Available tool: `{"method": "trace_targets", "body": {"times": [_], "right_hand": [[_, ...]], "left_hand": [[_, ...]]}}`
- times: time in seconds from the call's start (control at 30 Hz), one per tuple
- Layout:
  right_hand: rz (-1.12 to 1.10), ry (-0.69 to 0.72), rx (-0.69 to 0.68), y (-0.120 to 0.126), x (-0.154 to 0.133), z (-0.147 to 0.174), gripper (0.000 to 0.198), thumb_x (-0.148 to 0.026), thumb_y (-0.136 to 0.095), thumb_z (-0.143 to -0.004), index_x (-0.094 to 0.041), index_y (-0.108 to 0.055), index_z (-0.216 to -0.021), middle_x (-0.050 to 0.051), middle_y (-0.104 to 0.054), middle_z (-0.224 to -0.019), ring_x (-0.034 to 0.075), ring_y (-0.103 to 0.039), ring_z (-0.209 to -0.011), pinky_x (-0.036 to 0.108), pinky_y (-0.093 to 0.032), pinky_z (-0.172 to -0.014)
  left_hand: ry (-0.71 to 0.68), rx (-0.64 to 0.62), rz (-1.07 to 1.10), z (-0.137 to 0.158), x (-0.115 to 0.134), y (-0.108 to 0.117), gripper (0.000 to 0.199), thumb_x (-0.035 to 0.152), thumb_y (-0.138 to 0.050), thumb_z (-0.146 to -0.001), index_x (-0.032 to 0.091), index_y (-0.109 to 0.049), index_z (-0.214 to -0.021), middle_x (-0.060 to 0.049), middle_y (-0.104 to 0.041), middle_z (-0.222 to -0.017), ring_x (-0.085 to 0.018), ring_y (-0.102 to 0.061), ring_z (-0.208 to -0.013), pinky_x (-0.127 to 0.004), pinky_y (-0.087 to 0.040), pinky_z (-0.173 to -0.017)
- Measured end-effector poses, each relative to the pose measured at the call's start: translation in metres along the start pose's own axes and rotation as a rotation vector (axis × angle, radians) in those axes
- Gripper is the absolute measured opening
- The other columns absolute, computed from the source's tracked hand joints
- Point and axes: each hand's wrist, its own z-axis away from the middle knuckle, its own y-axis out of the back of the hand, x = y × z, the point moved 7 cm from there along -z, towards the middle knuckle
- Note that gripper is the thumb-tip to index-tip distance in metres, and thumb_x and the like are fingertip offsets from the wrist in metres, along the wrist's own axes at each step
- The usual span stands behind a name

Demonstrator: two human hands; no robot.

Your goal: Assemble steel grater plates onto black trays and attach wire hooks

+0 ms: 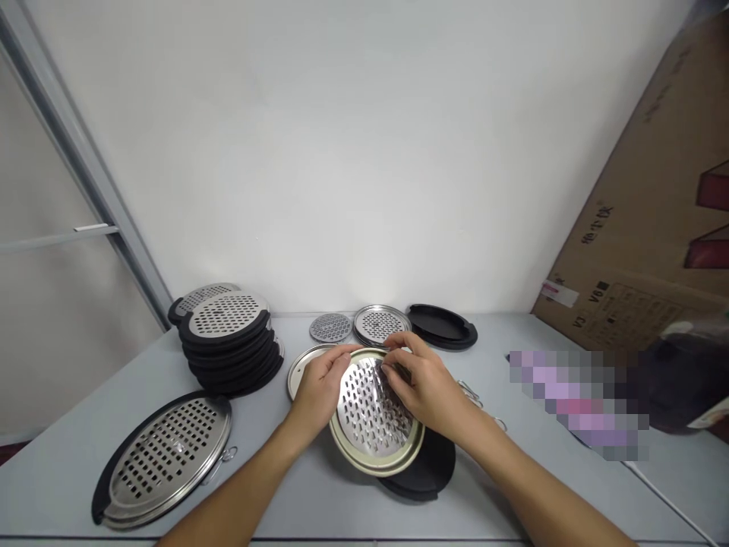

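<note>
Tilted toward me above the table is a round metal grater plate [373, 414] with raised teeth, seated in a cream-coloured ring [376, 461]. My left hand [319, 384] grips this grater at its upper left rim. Over its upper right part, my right hand [421, 380] has bent fingers and a thumb pinched close to the surface; what they hold is not clear, though a shiny streak shows beside the fingertips. Below the grater lies a black holder [427, 471], partly covered. Behind my left hand, a round metal lid or ring [297, 370] is partly hidden.
Black-rimmed graters are stacked [228, 346] at the back left; another large grater [171, 452] lies in front. Along the wall are a small grater disc [331, 327], a metal-rimmed disc [380, 324] and black trays [441, 325]. Wire clips [471, 393], a blurred cabled object [581, 403] and a carton [643, 205] are right.
</note>
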Motion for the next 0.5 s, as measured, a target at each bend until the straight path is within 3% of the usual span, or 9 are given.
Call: {"method": "trace_targets", "body": {"times": [0.27,0.5], "right_hand": [[-0.073,0.001,-0.042,0.004,0.0,0.001,0.016,-0.015,-0.053,-0.087,-0.022,-0.066,-0.091,0.008,-0.058,-0.111,0.022,-0.058,-0.1,0.035,-0.05,-0.082],[-0.05,-0.051,-0.017,0.019,0.007,0.001,0.009,-0.024,-0.059,-0.085,-0.022,-0.068,-0.085,0.008,-0.058,-0.115,0.025,-0.058,-0.106,0.039,-0.051,-0.083]], "left_hand": [[0.048,0.016,0.036,0.001,-0.001,0.002,0.031,0.028,-0.048,-0.089,0.022,-0.07,-0.109,-0.002,-0.07,-0.109,-0.021,-0.06,-0.105,-0.032,-0.041,-0.095],[0.205,0.013,0.347,-0.001,-0.017,0.0,0.031,0.03,-0.054,-0.085,0.02,-0.07,-0.109,-0.005,-0.072,-0.105,-0.022,-0.065,-0.096,-0.033,-0.048,-0.087]]}}
